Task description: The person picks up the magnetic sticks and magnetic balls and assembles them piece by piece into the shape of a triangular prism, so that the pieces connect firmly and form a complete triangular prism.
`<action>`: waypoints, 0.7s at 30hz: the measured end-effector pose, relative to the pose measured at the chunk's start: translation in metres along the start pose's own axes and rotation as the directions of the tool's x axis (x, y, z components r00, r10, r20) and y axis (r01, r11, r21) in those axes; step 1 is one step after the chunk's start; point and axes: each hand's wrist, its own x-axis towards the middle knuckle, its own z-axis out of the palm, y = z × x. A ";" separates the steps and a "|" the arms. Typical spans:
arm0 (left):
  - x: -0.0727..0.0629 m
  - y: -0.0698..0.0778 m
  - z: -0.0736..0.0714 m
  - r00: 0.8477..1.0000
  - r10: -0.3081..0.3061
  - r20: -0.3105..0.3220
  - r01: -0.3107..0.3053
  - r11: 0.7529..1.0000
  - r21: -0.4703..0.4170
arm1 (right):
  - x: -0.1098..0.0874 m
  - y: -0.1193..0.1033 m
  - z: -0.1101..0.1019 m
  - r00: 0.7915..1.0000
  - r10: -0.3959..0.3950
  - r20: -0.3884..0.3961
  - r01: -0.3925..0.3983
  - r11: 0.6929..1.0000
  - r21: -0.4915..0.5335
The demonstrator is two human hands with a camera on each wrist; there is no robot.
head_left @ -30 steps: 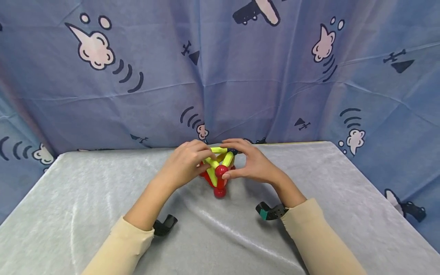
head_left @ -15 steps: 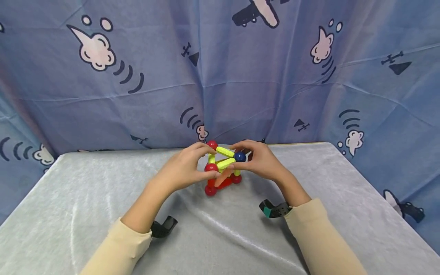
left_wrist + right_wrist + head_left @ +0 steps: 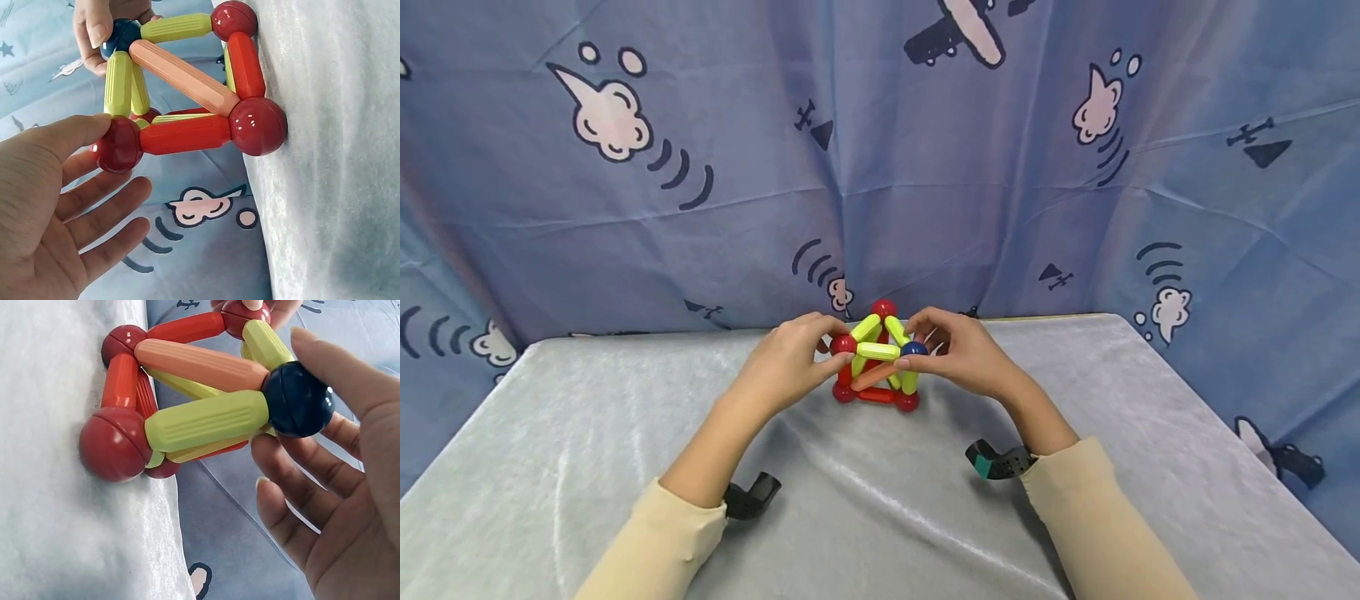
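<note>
A frame of ribbed rods and balls stands on the cloth, yellow rods point(image 3: 877, 352) on top and red rods point(image 3: 187, 135) lower down. One orange rod point(image 3: 203, 364) runs slantwise across the front face. My left hand point(image 3: 782, 367) pinches the red ball point(image 3: 119, 145) at the upper left corner between thumb and forefinger, other fingers spread. On the upper right corner, my right hand point(image 3: 966, 350) grips the dark blue ball point(image 3: 298, 399) with thumb and fingers. Another red ball point(image 3: 883, 309) tops the back. Lower red balls point(image 3: 114, 444) rest on the cloth.
A grey plush cloth point(image 3: 880, 508) covers the table. Behind its back edge hangs a blue curtain point(image 3: 722, 167) printed with clouds and planes. Black wrist straps point(image 3: 1000, 460) sit on both forearms.
The frame has been turned between my hands: the blue ball came from the back right to the front right, and a red ball now stands at the back. Both hands have shifted their hold.
</note>
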 end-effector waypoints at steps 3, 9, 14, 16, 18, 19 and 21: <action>0.000 0.001 0.001 1.000 -0.002 -0.002 0.002 1.000 -0.001 | -0.001 0.001 -0.001 1.000 0.003 0.004 -0.003 1.000 -0.002; 0.004 0.003 -0.002 1.000 0.012 0.009 -0.012 1.000 0.000 | -0.001 0.001 0.000 1.000 0.014 -0.017 -0.014 1.000 -0.003; 0.003 0.003 -0.006 0.998 -0.052 0.043 0.052 0.999 -0.010 | -0.001 0.002 0.011 0.999 0.004 -0.052 -0.002 1.000 0.031; 0.000 0.002 -0.006 0.993 -0.092 0.076 0.094 0.995 -0.027 | -0.002 0.003 0.016 0.998 0.005 -0.056 -0.003 0.999 0.046; -0.004 -0.001 -0.004 0.985 -0.126 0.116 0.135 0.989 -0.069 | -0.003 0.004 0.018 0.999 0.000 -0.052 0.003 0.999 0.046; -0.007 -0.004 -0.004 0.981 -0.139 0.139 0.153 0.984 -0.095 | -0.003 0.004 0.018 0.999 0.001 -0.041 0.001 0.999 0.038; -0.013 -0.012 -0.006 0.969 -0.163 0.186 0.189 0.974 -0.129 | -0.005 0.004 0.015 1.000 0.003 -0.002 -0.003 1.000 -0.004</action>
